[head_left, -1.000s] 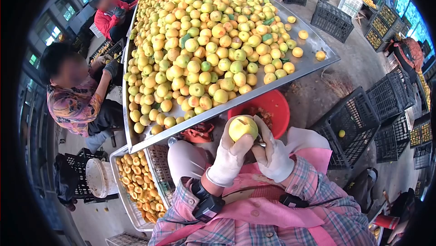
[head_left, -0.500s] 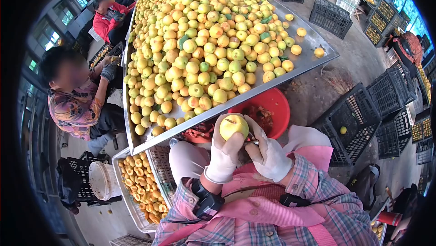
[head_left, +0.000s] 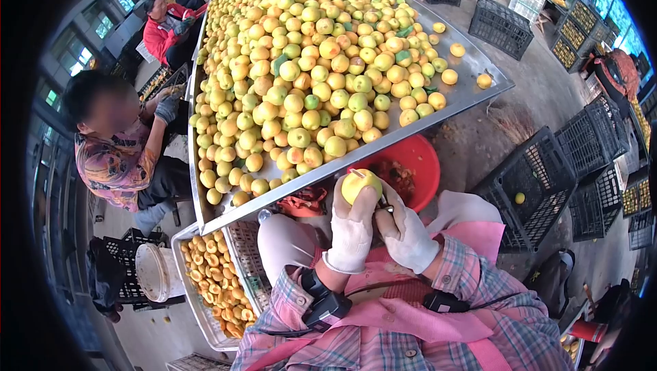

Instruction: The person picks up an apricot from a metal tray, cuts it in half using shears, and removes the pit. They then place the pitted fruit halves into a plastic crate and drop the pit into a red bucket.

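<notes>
My left hand (head_left: 351,231), in a white glove, has its fingers closed round a yellow apricot (head_left: 361,188). A slit marks the top of the fruit. Close on the right, my gloved right hand (head_left: 407,234) grips a small metal tool (head_left: 385,205), of which only a short shiny part shows between the fingers; its working end is hidden. Both hands are in front of my lap, just below the edge of a metal table (head_left: 356,163) heaped with whole apricots (head_left: 301,97).
A red basin (head_left: 428,172) with scraps stands beyond my hands, under the table edge. At the lower left, a white crate (head_left: 181,251) holds halved apricots (head_left: 217,282), beside a white bucket (head_left: 156,272). Black crates (head_left: 530,186) stand at right. A co-worker (head_left: 120,145) sits at left.
The apricot has tilted in my left hand, and the slit now shows nearer its upper left. My hands have shifted slightly right and down. The whole view has moved a little.
</notes>
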`<state>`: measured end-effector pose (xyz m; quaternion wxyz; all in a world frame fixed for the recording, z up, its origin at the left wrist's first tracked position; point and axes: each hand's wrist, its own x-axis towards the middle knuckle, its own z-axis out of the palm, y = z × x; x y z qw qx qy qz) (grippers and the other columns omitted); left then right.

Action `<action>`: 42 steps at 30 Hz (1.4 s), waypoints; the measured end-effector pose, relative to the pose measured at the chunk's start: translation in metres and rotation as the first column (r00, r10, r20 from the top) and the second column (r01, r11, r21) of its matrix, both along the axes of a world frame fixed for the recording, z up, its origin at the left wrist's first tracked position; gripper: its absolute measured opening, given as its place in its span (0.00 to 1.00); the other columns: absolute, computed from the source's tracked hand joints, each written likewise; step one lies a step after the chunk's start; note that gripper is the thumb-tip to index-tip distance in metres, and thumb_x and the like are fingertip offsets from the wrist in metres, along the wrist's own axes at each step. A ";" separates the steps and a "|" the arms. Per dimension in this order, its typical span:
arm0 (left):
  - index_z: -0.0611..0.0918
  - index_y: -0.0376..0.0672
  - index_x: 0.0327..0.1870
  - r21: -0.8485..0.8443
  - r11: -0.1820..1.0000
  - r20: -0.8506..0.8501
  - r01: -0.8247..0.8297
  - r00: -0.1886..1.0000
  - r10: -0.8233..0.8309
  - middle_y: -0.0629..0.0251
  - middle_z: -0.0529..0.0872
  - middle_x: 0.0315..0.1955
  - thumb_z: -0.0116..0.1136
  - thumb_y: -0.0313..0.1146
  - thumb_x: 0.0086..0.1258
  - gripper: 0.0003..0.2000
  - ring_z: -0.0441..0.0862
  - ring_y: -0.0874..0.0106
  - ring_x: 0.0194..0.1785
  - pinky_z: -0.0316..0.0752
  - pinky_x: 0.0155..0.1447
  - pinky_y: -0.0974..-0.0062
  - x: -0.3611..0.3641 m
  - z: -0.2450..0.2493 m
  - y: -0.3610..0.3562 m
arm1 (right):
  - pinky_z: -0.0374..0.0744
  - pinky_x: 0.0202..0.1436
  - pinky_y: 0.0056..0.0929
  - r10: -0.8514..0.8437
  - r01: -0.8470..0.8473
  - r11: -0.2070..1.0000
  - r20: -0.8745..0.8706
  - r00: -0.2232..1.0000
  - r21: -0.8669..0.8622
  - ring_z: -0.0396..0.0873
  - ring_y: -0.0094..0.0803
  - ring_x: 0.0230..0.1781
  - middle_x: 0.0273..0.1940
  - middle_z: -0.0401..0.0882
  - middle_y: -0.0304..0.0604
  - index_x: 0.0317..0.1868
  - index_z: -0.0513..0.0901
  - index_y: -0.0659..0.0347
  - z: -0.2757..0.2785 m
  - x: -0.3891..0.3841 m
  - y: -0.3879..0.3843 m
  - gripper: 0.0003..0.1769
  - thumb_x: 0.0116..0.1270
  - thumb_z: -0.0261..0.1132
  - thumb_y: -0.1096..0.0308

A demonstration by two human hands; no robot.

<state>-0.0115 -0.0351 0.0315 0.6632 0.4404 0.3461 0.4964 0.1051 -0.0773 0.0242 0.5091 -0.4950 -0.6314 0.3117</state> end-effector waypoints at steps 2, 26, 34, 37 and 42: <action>0.70 0.35 0.58 0.045 0.998 -0.133 -0.043 0.990 0.048 0.64 0.80 0.43 0.53 0.35 0.74 0.17 0.77 0.74 0.46 0.73 0.52 0.76 0.001 0.009 -0.003 | 0.79 0.48 0.42 0.029 -0.029 0.998 -0.002 1.000 -0.057 0.80 0.59 0.48 0.46 0.80 0.63 0.73 0.57 0.60 0.003 0.004 -0.001 0.29 0.77 0.51 0.62; 0.72 0.35 0.62 0.041 0.974 -0.081 0.224 0.972 -0.220 0.66 0.82 0.49 0.71 0.33 0.60 0.30 0.78 0.76 0.52 0.74 0.60 0.75 -0.033 0.031 0.010 | 0.81 0.42 0.44 0.085 -0.064 0.994 0.271 0.959 -0.085 0.81 0.56 0.46 0.53 0.78 0.60 0.72 0.59 0.62 0.022 0.022 -0.002 0.31 0.72 0.58 0.65; 0.72 0.35 0.63 0.025 0.980 -0.101 0.197 0.976 -0.194 0.66 0.81 0.50 0.70 0.34 0.63 0.29 0.78 0.77 0.53 0.73 0.60 0.76 -0.028 0.029 0.007 | 0.81 0.43 0.45 0.020 -0.032 0.998 0.197 0.980 0.057 0.81 0.57 0.46 0.54 0.78 0.60 0.71 0.60 0.62 0.016 0.016 -0.003 0.30 0.72 0.57 0.67; 0.72 0.35 0.63 -0.013 0.984 -0.070 0.177 0.982 -0.177 0.66 0.81 0.51 0.68 0.36 0.66 0.27 0.77 0.77 0.53 0.72 0.60 0.77 -0.026 0.030 0.006 | 0.81 0.45 0.46 0.044 -0.037 0.999 0.194 0.980 -0.039 0.80 0.58 0.47 0.55 0.77 0.60 0.71 0.60 0.62 0.013 0.017 -0.005 0.30 0.72 0.56 0.68; 0.73 0.34 0.62 -0.068 0.992 0.050 0.104 0.994 -0.100 0.66 0.80 0.51 0.61 0.42 0.72 0.25 0.76 0.77 0.53 0.71 0.59 0.77 -0.006 0.012 -0.002 | 0.80 0.42 0.49 -0.107 0.105 0.994 0.186 0.977 0.022 0.80 0.60 0.44 0.54 0.77 0.62 0.74 0.55 0.61 -0.001 0.006 -0.002 0.33 0.71 0.56 0.67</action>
